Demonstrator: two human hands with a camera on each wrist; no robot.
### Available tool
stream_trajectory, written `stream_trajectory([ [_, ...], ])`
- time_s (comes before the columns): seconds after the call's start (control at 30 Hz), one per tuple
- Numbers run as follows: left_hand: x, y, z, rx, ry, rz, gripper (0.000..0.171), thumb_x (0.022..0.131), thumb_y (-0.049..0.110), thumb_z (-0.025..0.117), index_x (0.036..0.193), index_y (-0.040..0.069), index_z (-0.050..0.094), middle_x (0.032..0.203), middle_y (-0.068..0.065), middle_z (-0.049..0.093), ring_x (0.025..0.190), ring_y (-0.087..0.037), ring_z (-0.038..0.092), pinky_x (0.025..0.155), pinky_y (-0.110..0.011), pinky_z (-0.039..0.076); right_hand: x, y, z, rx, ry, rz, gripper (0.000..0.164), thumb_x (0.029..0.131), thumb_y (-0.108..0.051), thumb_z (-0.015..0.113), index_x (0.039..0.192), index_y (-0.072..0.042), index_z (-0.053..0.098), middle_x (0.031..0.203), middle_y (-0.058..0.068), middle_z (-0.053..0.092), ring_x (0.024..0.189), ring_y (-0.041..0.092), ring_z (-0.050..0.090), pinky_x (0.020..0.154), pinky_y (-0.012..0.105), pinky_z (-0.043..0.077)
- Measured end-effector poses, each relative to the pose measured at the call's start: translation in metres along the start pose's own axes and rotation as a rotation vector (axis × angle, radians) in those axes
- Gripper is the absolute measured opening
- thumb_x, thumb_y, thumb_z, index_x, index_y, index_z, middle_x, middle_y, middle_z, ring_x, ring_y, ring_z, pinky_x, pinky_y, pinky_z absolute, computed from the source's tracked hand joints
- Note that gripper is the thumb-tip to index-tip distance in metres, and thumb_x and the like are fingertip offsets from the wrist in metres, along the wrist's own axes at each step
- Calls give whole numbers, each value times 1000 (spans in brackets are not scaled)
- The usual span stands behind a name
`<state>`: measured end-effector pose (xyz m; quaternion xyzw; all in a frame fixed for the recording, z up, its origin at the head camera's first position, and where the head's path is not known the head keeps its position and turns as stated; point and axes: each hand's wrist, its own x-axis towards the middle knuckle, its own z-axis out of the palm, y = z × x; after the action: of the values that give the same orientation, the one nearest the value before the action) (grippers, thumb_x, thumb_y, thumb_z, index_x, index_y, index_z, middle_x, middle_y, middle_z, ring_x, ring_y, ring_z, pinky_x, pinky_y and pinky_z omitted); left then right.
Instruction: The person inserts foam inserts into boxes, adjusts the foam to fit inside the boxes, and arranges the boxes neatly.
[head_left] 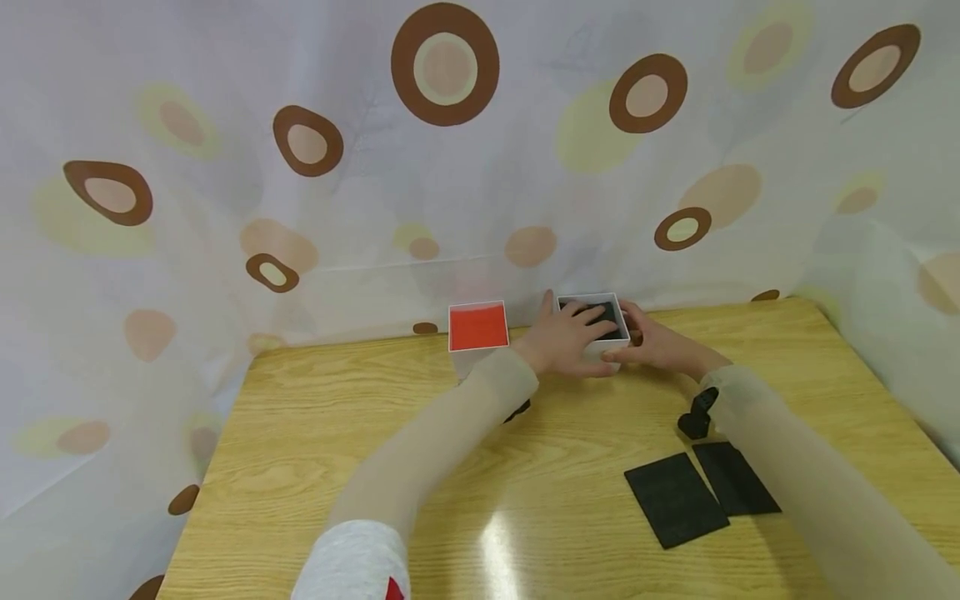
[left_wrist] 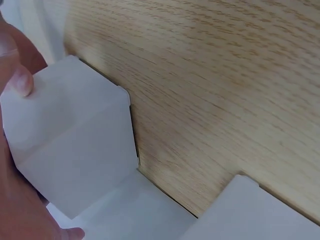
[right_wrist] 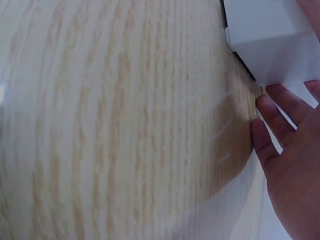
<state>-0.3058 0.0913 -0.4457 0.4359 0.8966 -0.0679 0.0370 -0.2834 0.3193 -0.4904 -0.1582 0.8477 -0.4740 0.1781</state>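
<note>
At the back of the table a white box holds something flat and black. My left hand lies across its front left, fingers spread over the black contents. My right hand grips the right side of the box, its thumb on the front face and its fingers round the side. In the left wrist view the right thumb presses the white wall. The right wrist view has the fingers low along the box. To the left stands a second white box, with red contents.
Two thin black rectangular sheets lie side by side on the wooden table, under and left of the right forearm. A patterned curtain hangs right behind the boxes. A dark wrist camera mount sits at the right cuff.
</note>
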Motion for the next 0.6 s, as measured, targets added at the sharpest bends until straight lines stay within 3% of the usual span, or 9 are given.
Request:
stream_trajectory([
  [0.17,-4,0,-3,21,44,-7,78,97,81,38,160,35,40,164,1,39,151,-22,33,121,-69,16,1,1,-1,-27,4,0,98,102,-23,70,167,-13,-2,157,29,33,126,41,52,91,42,50],
  [0.33,-13,-8,-8,121,124,-31,73,97,79,40,149,29,52,145,2,55,135,-18,48,120,-64,22,4,4,0,-14,14,-1,97,101,-20,72,167,-15,0,153,27,37,115,37,53,88,41,48],
  [0.6,-17,-20,-13,137,53,-12,67,101,73,42,144,24,56,141,3,60,133,-16,50,123,-64,15,6,4,1,21,18,-2,99,99,-18,74,167,-17,1,150,25,39,115,37,54,87,41,49],
])
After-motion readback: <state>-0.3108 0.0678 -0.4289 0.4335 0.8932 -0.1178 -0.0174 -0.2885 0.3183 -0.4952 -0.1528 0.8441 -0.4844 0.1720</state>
